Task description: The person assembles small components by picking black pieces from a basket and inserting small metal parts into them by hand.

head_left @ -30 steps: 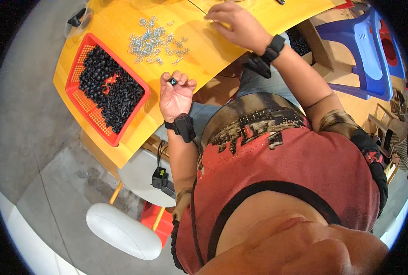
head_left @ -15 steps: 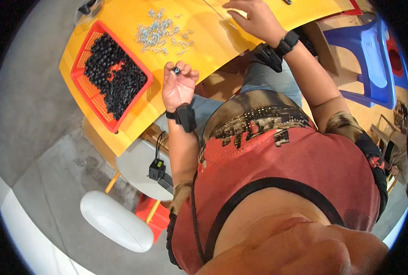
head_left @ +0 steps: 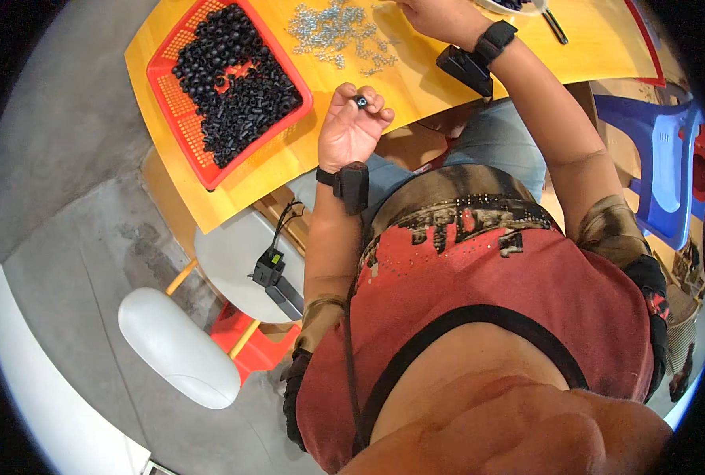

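Observation:
My left hand [head_left: 351, 131] is palm up over the table's near edge. Its thumb and fingers pinch a small black plastic piece [head_left: 360, 101], with a round end that shows a lighter centre. My right hand [head_left: 447, 17] reaches over the table at the upper edge of the picture. Its fingertips are cut off there, so what it touches or holds is hidden. Between the hands, farther back, lies a scattered pile of small silvery screws [head_left: 333, 30]. Left of my left hand stands a red plastic basket [head_left: 180, 123] holding many small black plastic pieces [head_left: 246, 107].
Everything rests on a yellow table [head_left: 246, 190]. A black pen [head_left: 556, 28] and a pale bowl [head_left: 536, 6] with dark contents sit at the far right. A blue plastic stool [head_left: 661, 158] stands on the right; a grey-white chair [head_left: 182, 348] stands on the left.
The view has shifted, so the table, basket and screws appear farther right and higher. My right hand appears more folded and partly out of the picture. My left hand still pinches the black piece.

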